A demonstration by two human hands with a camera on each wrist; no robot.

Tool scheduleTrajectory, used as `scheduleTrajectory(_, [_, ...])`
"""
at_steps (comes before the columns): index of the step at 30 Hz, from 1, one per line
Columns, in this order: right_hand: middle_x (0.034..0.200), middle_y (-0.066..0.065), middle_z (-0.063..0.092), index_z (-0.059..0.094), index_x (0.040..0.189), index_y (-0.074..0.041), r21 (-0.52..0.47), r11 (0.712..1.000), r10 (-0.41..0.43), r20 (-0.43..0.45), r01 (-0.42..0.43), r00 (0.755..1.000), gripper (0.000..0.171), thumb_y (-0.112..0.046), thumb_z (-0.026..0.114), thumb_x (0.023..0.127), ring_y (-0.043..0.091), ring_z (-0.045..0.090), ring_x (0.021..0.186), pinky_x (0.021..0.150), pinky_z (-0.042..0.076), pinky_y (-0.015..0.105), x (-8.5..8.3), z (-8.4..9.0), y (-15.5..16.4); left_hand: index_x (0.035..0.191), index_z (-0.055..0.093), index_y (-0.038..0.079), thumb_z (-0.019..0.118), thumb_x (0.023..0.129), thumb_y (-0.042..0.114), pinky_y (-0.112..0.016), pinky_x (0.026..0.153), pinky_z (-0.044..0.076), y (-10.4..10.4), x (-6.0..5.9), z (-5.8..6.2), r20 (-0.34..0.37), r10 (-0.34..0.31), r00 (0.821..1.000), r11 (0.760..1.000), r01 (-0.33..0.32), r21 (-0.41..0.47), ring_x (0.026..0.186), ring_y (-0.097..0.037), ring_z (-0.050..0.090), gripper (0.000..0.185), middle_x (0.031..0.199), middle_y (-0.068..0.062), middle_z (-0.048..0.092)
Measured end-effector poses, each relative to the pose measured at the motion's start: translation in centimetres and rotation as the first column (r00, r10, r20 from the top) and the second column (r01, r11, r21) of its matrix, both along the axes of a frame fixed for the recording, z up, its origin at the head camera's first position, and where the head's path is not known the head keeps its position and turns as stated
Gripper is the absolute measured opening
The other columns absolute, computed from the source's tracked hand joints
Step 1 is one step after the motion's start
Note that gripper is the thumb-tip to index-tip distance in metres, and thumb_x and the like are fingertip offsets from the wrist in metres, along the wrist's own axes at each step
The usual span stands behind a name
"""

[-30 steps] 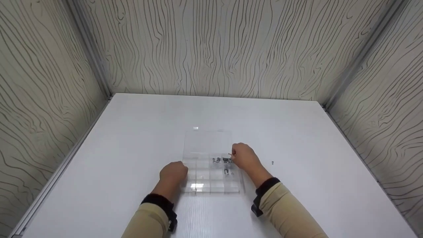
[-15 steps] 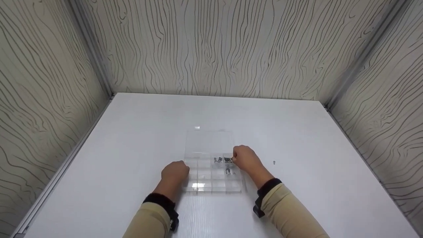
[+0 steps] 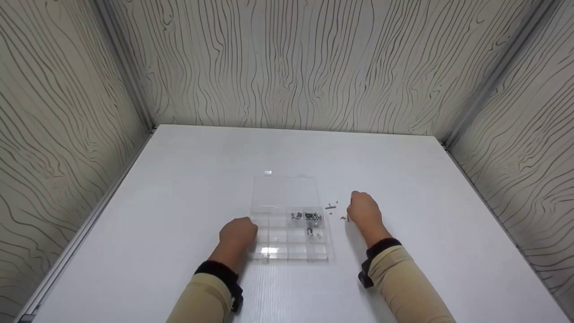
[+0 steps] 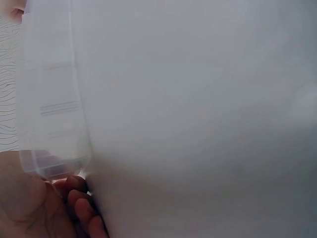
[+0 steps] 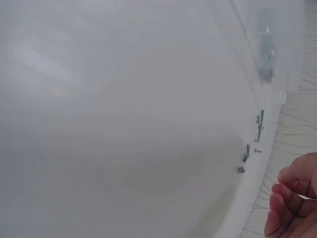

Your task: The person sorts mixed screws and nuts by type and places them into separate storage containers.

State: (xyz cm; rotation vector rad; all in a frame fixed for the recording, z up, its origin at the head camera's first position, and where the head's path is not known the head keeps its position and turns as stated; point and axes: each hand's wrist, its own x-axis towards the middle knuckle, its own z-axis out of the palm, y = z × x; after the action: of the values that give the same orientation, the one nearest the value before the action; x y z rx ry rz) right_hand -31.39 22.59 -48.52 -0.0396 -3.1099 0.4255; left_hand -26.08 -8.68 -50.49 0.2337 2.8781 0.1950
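Observation:
A clear plastic compartment box (image 3: 278, 246) lies on the white table with its lid (image 3: 284, 190) folded back. My left hand (image 3: 237, 232) grips the box's left side, and in the left wrist view its curled fingers (image 4: 81, 203) wrap around one corner. My right hand (image 3: 365, 213) hovers right of the box, close to several small screws (image 3: 344, 218) on the table. In the right wrist view its fingers (image 5: 280, 203) are loosely bent, thumb near the index finger, with nothing visible between them. More screws (image 3: 311, 216) fill compartments at the box's back right.
A longer screw (image 3: 331, 207) and small loose pieces lie between the box and my right hand. Wood-grain panels (image 3: 287, 67) enclose the white table (image 3: 193, 179) at the back and both sides.
My right hand has moved right from the box's back-right compartments to over the table, uncovering the loose screws. The screw pinched in it one second ago no longer shows. My left hand stays put.

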Motion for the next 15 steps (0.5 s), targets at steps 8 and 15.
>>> scheduleTrajectory(8, [0.103,0.031,0.050,0.051,0.112,0.014,0.048,0.990,-0.131,0.045,0.129,0.990,0.028,0.002,0.043,0.088,0.041,0.054,0.092,0.080,0.048,0.047,0.1,-1.0,2.9,0.077,0.061,0.006,0.047,0.089,0.015,-0.035,0.060,0.048,0.0,-0.3,-0.4,0.037,0.132,0.991,0.983,-0.136,0.125,0.070,-0.020,0.051,0.020,0.081,-0.007,0.059])
scheduleTrajectory(15, [0.099,0.030,0.052,0.051,0.108,0.016,0.055,0.990,-0.135,0.098,0.130,0.986,0.025,0.004,0.039,0.089,0.040,0.054,0.092,0.080,0.048,0.046,0.3,-1.9,4.1,0.080,0.062,0.005,0.042,0.091,0.021,-0.036,0.061,0.048,0.0,-0.5,-0.5,0.051,0.186,0.981,0.966,-0.192,0.172,0.071,-0.021,0.053,0.028,0.081,-0.008,0.060])
